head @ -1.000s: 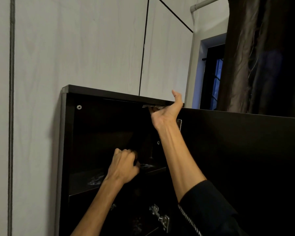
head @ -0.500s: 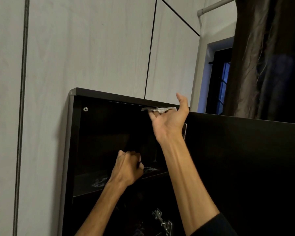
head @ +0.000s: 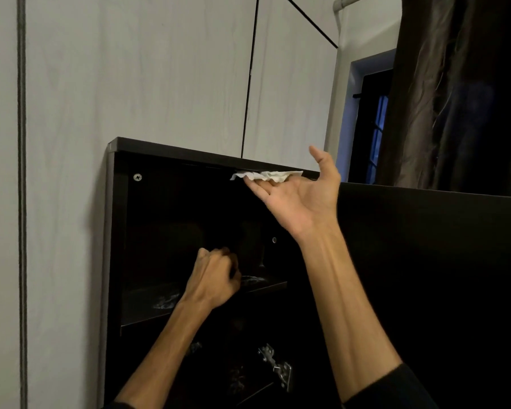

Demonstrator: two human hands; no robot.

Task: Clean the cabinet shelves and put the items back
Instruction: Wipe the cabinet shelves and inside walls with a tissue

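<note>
The right hand [head: 300, 199], palm up with straight fingers, presses a crumpled white paper wipe [head: 267, 175] against the underside of the dark wooden cabinet [head: 112, 231] top panel, at its front edge, which suits wiping overhead. The left hand [head: 214, 280], curled on the upper shelf [head: 148, 299] front edge, probably steadies the body; contents cannot be determined.

This is a room in a home, dimly lit. The hands [head: 303, 199] reach into a dark wooden cabinet [head: 165, 219] with a shelf [head: 148, 305] and a metal door hinge [head: 276, 367] below them. Above and left of the hands rise pale wood-grain wardrobe panels [head: 130, 69]. Up to the right of the hands hangs a dark curtain [head: 460, 93] beside a barred window [head: 375, 128] showing blue dusk light, with a white pipe [head: 337, 33] along the wall.
</note>
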